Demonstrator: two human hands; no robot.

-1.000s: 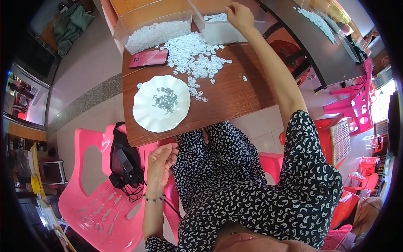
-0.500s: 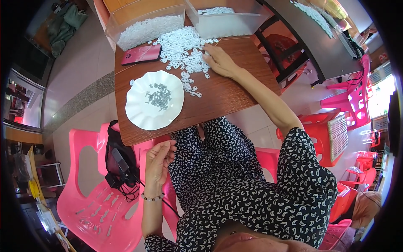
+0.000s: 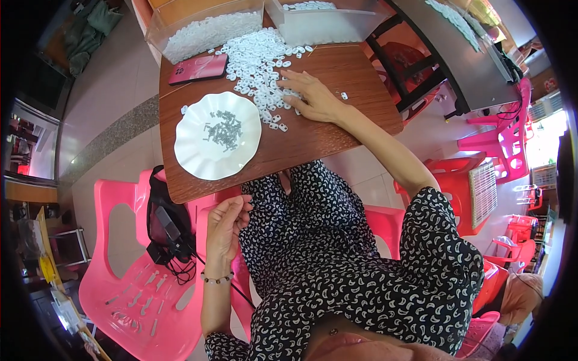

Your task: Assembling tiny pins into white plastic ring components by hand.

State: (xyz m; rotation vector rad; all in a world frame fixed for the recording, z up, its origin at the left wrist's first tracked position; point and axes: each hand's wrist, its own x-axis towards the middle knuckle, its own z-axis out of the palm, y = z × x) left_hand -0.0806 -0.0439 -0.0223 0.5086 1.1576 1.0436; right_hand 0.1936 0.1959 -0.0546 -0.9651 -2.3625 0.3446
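Note:
My right hand (image 3: pixel 314 99) lies over the near right side of a heap of small white plastic pieces (image 3: pixel 259 57), each an oval with holes. Its fingers are stretched out and touch the pieces. Below the table's near edge, my left hand (image 3: pixel 227 224) is raised with thumb and fingertips pinched together; whatever is between them is too small to make out. A white wavy-rimmed plate (image 3: pixel 192 147) stands nearest that hand, holding many small grey metal-looking pins (image 3: pixel 224 131). One white piece (image 3: pixel 344 95) lies apart, right of my right hand.
Two clear bins, left (image 3: pixel 211 36) and right (image 3: pixel 325 27), hold more white pieces at the table's (image 3: pixel 301 144) far edge. A pink phone (image 3: pixel 198 69) lies beside the heap. On the left, a pink chair (image 3: pixel 108 301) carries a black bag (image 3: pixel 171 222) and cables. A dark table (image 3: pixel 475 84) stands right.
My right hand has come nearer over the heap, toward its near pieces. A lone white piece now shows to its right. The left hand keeps its pinch; the view has shifted slightly.

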